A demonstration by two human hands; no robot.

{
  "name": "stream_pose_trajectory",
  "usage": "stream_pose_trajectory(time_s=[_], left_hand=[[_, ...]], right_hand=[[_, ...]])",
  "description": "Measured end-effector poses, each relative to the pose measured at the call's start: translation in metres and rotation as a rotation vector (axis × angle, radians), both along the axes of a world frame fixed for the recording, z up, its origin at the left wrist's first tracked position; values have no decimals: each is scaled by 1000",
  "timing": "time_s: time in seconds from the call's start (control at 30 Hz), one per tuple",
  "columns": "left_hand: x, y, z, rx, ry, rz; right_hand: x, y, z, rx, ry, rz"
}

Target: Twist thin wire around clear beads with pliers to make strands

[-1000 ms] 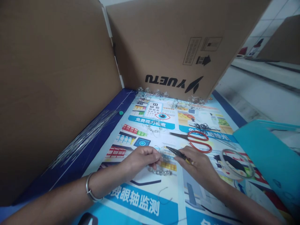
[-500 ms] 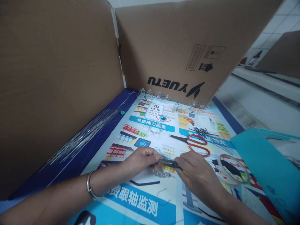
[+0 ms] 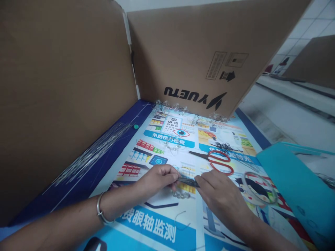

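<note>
Printed poster sheet point(image 3: 146, 240) laid over a dark blue surface point(image 3: 89, 181), bounded by a left cardboard panel point(image 3: 65, 87) and a back cardboard panel point(image 3: 183, 48), the latter marked YUETU upside down.

Left hand point(image 3: 159, 179): thumb and fingers pinched together on fine wire point(image 3: 185, 167), which loops up beyond the fingertips; metal bangle point(image 3: 101, 209) at the wrist.

Right hand point(image 3: 222, 190): closed round the handles of dark-jawed pliers point(image 3: 187, 181), their tips at the left fingertips. Whether the jaws grip the wire, cannot tell.

Clear beads point(image 3: 181, 195): short row, just below the left fingertips and the pliers.

Loose wire piece point(image 3: 180, 226): curved, on the poster, nearer the wearer.

Scissors point(image 3: 220, 162): red handles, dark blades pointing left, just beyond the right hand.

Black wire tangle point(image 3: 223, 147): behind the scissors.

Clear ring point(image 3: 259, 188): lying flat, right of the right hand.

Teal holder point(image 3: 295, 188): far right.

Straight wires point(image 3: 89, 153): loose bundle along the left panel; small green piece point(image 3: 136, 127) near the far end.

Beaded wire pieces point(image 3: 178, 106): row at the foot of the back panel.
</note>
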State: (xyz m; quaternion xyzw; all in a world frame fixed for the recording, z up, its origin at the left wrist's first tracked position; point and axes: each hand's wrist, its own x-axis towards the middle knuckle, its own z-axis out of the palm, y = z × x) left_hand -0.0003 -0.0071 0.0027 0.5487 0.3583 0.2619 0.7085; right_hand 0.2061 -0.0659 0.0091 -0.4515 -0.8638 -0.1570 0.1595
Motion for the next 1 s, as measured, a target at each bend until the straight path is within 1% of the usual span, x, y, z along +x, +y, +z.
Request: stream_pose_trajectory(time_s=[0.13,0.33,0.47,0.53,0.67,0.83,0.93,1.0], left_hand=[[0,0,-1,8,-47,19],[-1,1,-1,0,-32,43],[-1,1,-1,-42,-71,51],[-2,1,-1,-38,-95,48],[-1,1,-1,-18,-97,26],[-1,0,-1,-23,-40,-27],[-1,0,0,-41,-3,-52],[-2,1,2,-30,11,-73]], right_hand=[[1,1,-2,-7,21,-5],[0,-1,-1,-24,64,-15],[1,0,0,-65,157,-41],[3,2,-1,-106,215,-62],[5,5,-3,-247,296,-108],[3,6,-2,-371,384,-105],[2,5,-2,-408,396,-109],[3,5,-2,-403,405,-110]])
